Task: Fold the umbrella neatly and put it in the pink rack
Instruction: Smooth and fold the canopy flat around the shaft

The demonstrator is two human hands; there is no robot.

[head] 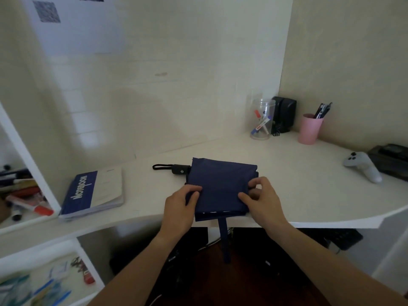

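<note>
A navy blue folding umbrella point(220, 182) lies flat on the white desk point(298, 173), its canopy gathered into a rough rectangle. Its black handle point(180, 169) with a wrist loop points left. A blue closing strap point(224, 235) hangs over the desk's front edge. My left hand point(181, 208) grips the canopy's left edge with curled fingers. My right hand point(262, 199) pinches the fabric at the canopy's right edge. A pink cup point(309, 131) holding pens stands at the back right; no other pink holder shows.
A blue notebook point(92, 193) lies left of the umbrella. A clear jar of markers point(261, 120) and a black speaker point(284, 113) stand in the corner. A white game controller point(362, 165) and a black box point(390, 160) lie far right. Shelves with clutter point(24, 193) stand left.
</note>
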